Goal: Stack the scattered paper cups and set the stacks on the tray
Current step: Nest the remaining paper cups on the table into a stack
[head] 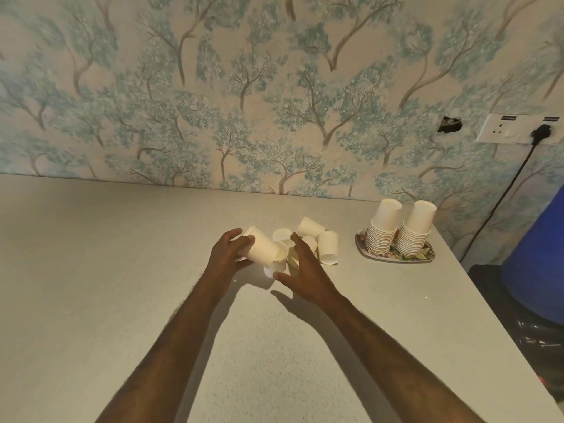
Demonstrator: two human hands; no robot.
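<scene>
White paper cups (328, 247) on a pale speckled grey counter (122, 270). Right of the cups: floral-patterned tray (424, 257), blue barrel (537, 264). Behind the cups: beige wallpaper (213, 87) with blue-green trees, white socket plate (506, 132), black plug (540, 131).

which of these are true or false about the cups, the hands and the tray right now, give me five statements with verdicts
1. Two cup stacks stand upside down on the tray. True.
2. The left hand holds nothing. False: it grips a short stack of cups lying on its side.
3. The right hand is spread over the loose cups on the table. True.
4. The tray sits at the table's left end. False: it sits at the right end, near the wall.
5. All cups are already on the tray. False: several loose ones lie at the table's middle.
</scene>
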